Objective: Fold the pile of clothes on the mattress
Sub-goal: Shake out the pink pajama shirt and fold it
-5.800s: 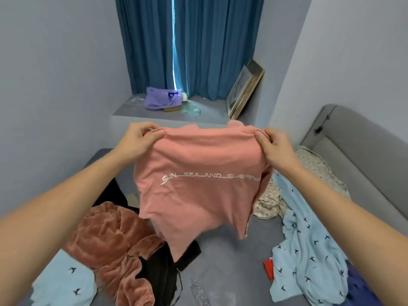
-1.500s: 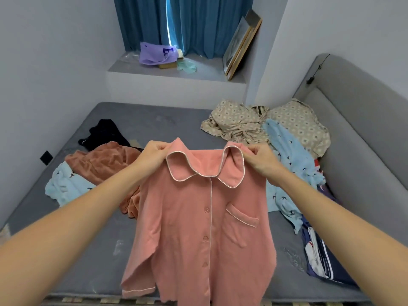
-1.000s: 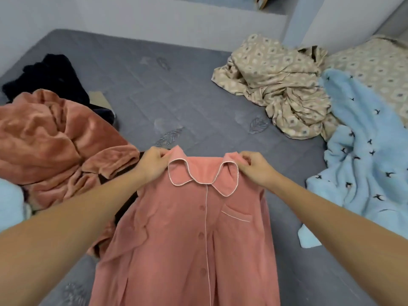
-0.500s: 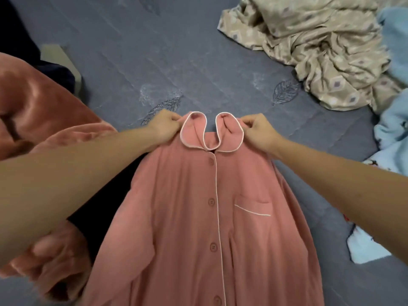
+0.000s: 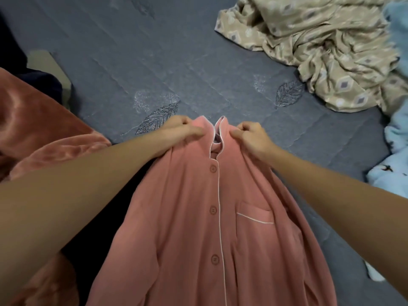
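Note:
A pink pyjama shirt [image 5: 198,228] with white piping, buttons and a chest pocket lies front side up on the grey mattress [image 5: 154,62], its collar pointing away from me. My left hand [image 5: 178,131] pinches the shirt at the left side of the collar. My right hand [image 5: 251,138] pinches the right side of the collar. The two collar tips stand up between my hands. The shirt's lower hem runs out of the bottom of the view.
A rust plush garment [image 5: 33,133] lies at the left, over a dark garment [image 5: 44,85]. A crumpled beige patterned cloth [image 5: 320,51] lies at the upper right. A light blue fleece with bird prints [image 5: 395,155] lies at the right edge.
I lowered the shirt from held up in the air onto the mattress. In the last half second my hands drew closer together at the collar, which now stands up.

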A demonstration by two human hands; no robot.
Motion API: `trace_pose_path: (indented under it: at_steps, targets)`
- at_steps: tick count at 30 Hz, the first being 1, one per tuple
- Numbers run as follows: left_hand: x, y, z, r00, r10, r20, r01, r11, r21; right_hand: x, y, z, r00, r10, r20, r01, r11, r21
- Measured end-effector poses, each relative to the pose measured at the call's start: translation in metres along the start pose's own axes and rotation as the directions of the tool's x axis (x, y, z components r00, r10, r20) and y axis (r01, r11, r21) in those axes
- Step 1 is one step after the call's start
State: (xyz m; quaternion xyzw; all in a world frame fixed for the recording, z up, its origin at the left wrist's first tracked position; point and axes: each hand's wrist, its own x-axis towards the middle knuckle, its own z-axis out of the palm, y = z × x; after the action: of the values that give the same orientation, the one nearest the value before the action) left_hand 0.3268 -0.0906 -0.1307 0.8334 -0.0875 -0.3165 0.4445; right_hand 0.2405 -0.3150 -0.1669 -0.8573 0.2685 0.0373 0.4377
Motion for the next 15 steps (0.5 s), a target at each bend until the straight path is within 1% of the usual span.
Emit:
trace_pose_path:
  at_steps: [1, 2, 3, 5, 6, 7, 8, 10, 11, 12, 13, 14, 15]
  targets:
    - [0.0, -0.002, -0.001, 0.999, 0.025, 0.029, -0.026, 0.999, 0.019, 0.0, -0.002, -0.004, 0.998, -0.028, 0.05, 0.025, 0.998, 0.049]
    - [0.0, -0.004, -0.003, 0.997, 0.065, 0.03, -0.065, 0.998, 0.006, -0.001, -0.003, -0.007, 0.995, -0.074, 0.061, 0.07, 0.995, 0.071]
    - [0.001, -0.005, -0.005, 0.991, 0.135, -0.011, -0.135, 0.99, -0.029, -0.002, -0.005, -0.01, 0.991, -0.132, 0.021, 0.13, 0.989, 0.071]
    - [0.008, -0.007, -0.008, 0.937, 0.301, -0.178, -0.319, 0.945, -0.078, -0.005, -0.009, -0.014, 0.961, -0.249, -0.116, 0.253, 0.967, 0.02]
    - [0.012, -0.007, -0.007, 0.903, 0.341, -0.262, -0.365, 0.93, -0.049, -0.004, -0.009, -0.015, 0.946, -0.28, -0.164, 0.28, 0.96, -0.026]
    - [0.016, -0.007, -0.005, 0.88, 0.337, -0.335, -0.354, 0.935, 0.012, -0.003, -0.012, -0.014, 0.937, -0.292, -0.193, 0.281, 0.956, -0.082]
    - [0.021, -0.009, -0.002, 0.868, 0.308, -0.389, -0.3, 0.95, 0.081, -0.002, -0.014, -0.011, 0.938, -0.277, -0.209, 0.253, 0.958, -0.136]
    - [0.028, -0.011, 0.01, 0.877, 0.179, -0.447, -0.095, 0.974, 0.205, 0.001, -0.016, -0.001, 0.953, -0.224, -0.204, 0.164, 0.948, -0.272]
    - [0.028, -0.011, 0.016, 0.88, 0.103, -0.464, 0.017, 0.969, 0.247, 0.0, -0.015, 0.005, 0.957, -0.214, -0.196, 0.136, 0.927, -0.349]
    - [0.023, -0.008, 0.022, 0.864, 0.08, -0.497, 0.073, 0.957, 0.28, -0.003, -0.012, 0.011, 0.956, -0.225, -0.186, 0.135, 0.906, -0.401]
    - [0.017, -0.006, 0.026, 0.832, 0.11, -0.544, 0.086, 0.943, 0.322, -0.008, -0.009, 0.016, 0.953, -0.243, -0.179, 0.148, 0.893, -0.424]
    - [0.007, -0.002, 0.027, 0.783, 0.19, -0.593, 0.067, 0.921, 0.384, -0.013, -0.006, 0.017, 0.952, -0.247, -0.179, 0.152, 0.894, -0.422]
    - [-0.007, 0.002, 0.027, 0.722, 0.319, -0.614, 0.001, 0.887, 0.462, -0.019, -0.002, 0.015, 0.956, -0.234, -0.177, 0.147, 0.903, -0.403]
